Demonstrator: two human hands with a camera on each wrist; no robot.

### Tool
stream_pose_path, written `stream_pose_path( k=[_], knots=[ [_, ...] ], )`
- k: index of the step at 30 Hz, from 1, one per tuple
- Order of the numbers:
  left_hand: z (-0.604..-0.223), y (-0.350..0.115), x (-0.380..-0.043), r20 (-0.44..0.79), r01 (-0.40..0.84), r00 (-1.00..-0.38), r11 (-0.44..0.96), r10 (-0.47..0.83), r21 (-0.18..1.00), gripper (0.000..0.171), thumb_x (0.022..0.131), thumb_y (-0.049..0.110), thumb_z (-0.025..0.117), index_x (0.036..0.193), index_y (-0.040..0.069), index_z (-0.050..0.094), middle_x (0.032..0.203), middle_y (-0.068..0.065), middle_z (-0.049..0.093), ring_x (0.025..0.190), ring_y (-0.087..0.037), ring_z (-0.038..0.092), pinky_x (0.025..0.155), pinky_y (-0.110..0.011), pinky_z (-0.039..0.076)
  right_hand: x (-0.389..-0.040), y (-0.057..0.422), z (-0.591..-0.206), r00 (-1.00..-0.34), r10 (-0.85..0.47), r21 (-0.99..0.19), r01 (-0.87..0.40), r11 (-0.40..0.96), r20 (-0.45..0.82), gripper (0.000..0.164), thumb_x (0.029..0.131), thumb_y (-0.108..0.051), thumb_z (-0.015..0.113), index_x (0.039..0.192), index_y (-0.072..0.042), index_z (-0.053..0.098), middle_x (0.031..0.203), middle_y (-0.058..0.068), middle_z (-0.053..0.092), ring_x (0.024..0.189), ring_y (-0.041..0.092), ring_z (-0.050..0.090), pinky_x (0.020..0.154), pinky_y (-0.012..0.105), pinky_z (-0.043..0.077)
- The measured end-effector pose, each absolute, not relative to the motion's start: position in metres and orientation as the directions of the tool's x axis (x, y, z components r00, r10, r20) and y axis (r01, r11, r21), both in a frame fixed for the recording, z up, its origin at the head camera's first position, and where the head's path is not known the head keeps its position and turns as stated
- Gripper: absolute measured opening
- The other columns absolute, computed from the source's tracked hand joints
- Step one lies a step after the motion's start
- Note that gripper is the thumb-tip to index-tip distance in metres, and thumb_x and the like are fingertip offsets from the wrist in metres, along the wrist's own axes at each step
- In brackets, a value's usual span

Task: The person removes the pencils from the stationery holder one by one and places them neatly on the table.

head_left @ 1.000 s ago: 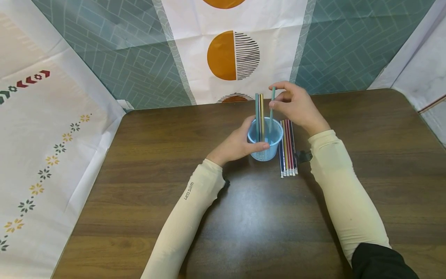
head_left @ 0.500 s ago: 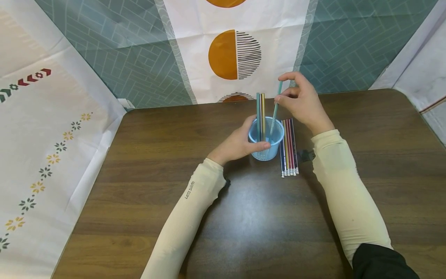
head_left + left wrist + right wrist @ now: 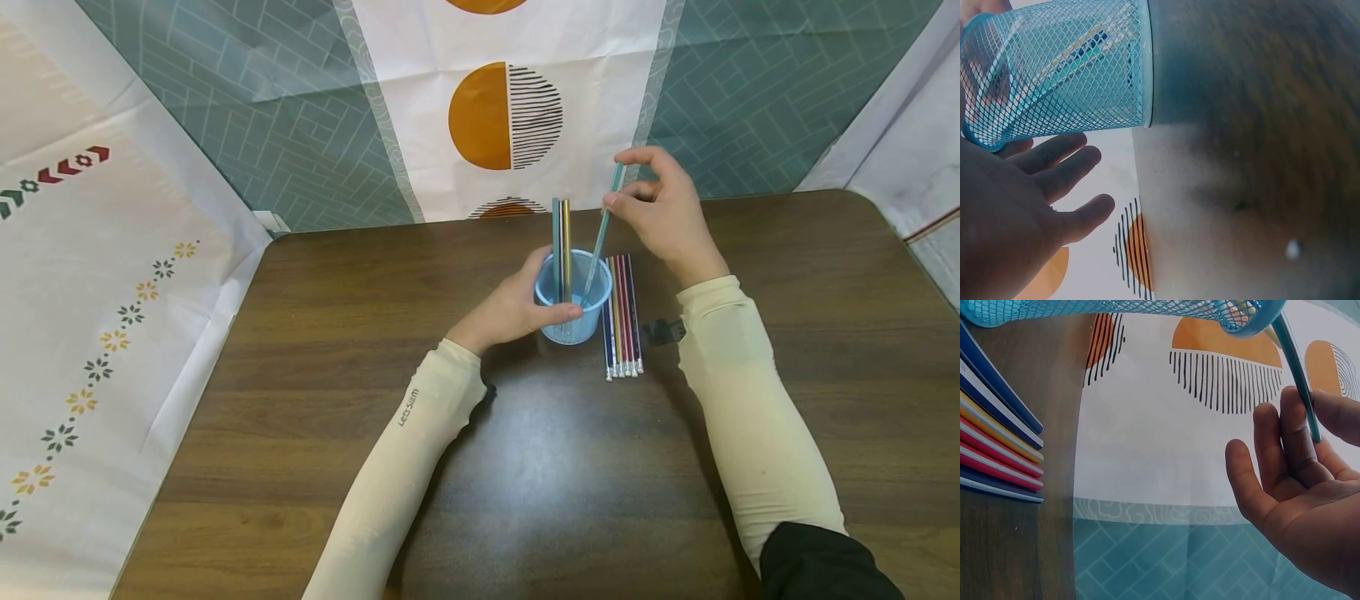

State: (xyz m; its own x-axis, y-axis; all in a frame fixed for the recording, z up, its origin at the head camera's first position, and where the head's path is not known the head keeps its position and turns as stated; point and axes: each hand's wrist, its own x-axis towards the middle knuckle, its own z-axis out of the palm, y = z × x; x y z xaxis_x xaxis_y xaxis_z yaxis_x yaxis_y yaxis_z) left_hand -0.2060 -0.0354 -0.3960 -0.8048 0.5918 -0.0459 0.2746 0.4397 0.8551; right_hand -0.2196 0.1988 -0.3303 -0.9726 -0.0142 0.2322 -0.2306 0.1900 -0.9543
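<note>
A light-blue mesh pencil cup (image 3: 583,330) stands on the table, gripped near its rim by my left hand (image 3: 506,310). In the left wrist view the cup (image 3: 1079,81) lies across the top, several fingers of the left hand (image 3: 1016,206) extending past its side. Several pencils (image 3: 561,237), teal, dark and gold, stand at the cup's left. My right hand (image 3: 667,212) pinches a teal pencil (image 3: 602,237) by its upper part; its lower end is inside the cup, tilted right. The right wrist view shows thumb and fingers on this teal pencil (image 3: 1297,362).
Close to the cup's right side lies a row of pencils (image 3: 622,321) in dark blue, yellow, red and black, eraser ends toward me. The wooden table (image 3: 337,333) ends at a patterned cloth backdrop (image 3: 420,108).
My right hand has moved up and to the right, drawing the teal pencil higher and tilting it rightward. The left hand and cup have hardly moved.
</note>
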Motion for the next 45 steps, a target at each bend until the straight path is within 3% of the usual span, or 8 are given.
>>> stream_pose_path(
  k=[6, 12, 31, 37, 41, 45],
  knots=[
    [-0.396, -0.035, -0.207, -0.047, 0.278, -0.808, 0.45, 0.588, 0.848, 0.101, 0.083, 0.054, 0.079, 0.157, 0.023, 0.017, 0.134, -0.005, 0.053, 0.113, -0.02, 0.056, 0.097, -0.043, 0.05, -0.221, 0.201, -0.329, -0.973, 0.04, -0.97, -0.22, 0.107, 0.226, 0.04, 0.094, -0.004, 0.071, 0.13, -0.017, 0.059, 0.08, 0.002, 0.069, 0.083, 0.017, 0.064, 0.076, 0.029, 0.045],
    [-0.397, -0.035, -0.207, -0.052, 0.274, -0.81, 0.456, 0.584, 0.847, 0.101, 0.082, 0.055, 0.079, 0.157, 0.024, 0.018, 0.132, -0.005, 0.055, 0.112, -0.021, 0.057, 0.097, -0.044, 0.05, -0.222, 0.203, -0.329, -0.972, 0.072, -0.974, -0.221, 0.051, 0.224, 0.04, 0.092, -0.001, 0.071, 0.128, -0.015, 0.06, 0.078, 0.003, 0.069, 0.08, 0.016, 0.066, 0.08, 0.028, 0.052],
    [-0.395, -0.035, -0.206, -0.058, 0.272, -0.808, 0.459, 0.586, 0.846, 0.1, 0.083, 0.053, 0.078, 0.157, 0.025, 0.017, 0.133, -0.005, 0.053, 0.115, -0.022, 0.055, 0.1, -0.045, 0.048, -0.222, 0.219, -0.324, -0.969, 0.161, -0.965, -0.214, -0.15, 0.19, 0.04, 0.09, 0.005, 0.071, 0.126, -0.008, 0.061, 0.079, 0.006, 0.071, 0.075, 0.015, 0.068, 0.081, 0.026, 0.052],
    [-0.395, -0.035, -0.205, -0.053, 0.276, -0.809, 0.459, 0.585, 0.845, 0.1, 0.084, 0.053, 0.078, 0.157, 0.026, 0.017, 0.132, -0.005, 0.054, 0.114, -0.022, 0.055, 0.099, -0.043, 0.049, -0.22, 0.224, -0.322, -0.979, 0.134, -0.986, -0.161, -0.03, 0.156, 0.04, 0.092, -0.001, 0.071, 0.13, -0.013, 0.061, 0.079, 0.002, 0.069, 0.078, 0.014, 0.065, 0.087, 0.03, 0.048],
    [-0.395, -0.035, -0.205, -0.047, 0.279, -0.81, 0.455, 0.584, 0.845, 0.099, 0.083, 0.053, 0.079, 0.157, 0.025, 0.018, 0.131, -0.004, 0.054, 0.114, -0.022, 0.055, 0.098, -0.043, 0.049, -0.221, 0.227, -0.323, -0.986, 0.104, -0.985, -0.116, 0.128, 0.129, 0.045, 0.094, -0.005, 0.07, 0.135, -0.015, 0.058, 0.074, -0.003, 0.068, 0.08, 0.012, 0.062, 0.087, 0.03, 0.042],
    [-0.396, -0.035, -0.205, -0.043, 0.279, -0.811, 0.451, 0.583, 0.848, 0.099, 0.083, 0.052, 0.079, 0.157, 0.025, 0.019, 0.13, -0.004, 0.054, 0.113, -0.021, 0.055, 0.096, -0.042, 0.05, -0.222, 0.23, -0.325, -0.989, 0.081, -0.973, -0.108, 0.202, 0.127, 0.047, 0.095, -0.006, 0.069, 0.139, -0.013, 0.053, 0.073, -0.004, 0.067, 0.081, 0.01, 0.062, 0.084, 0.031, 0.038]
  ],
)
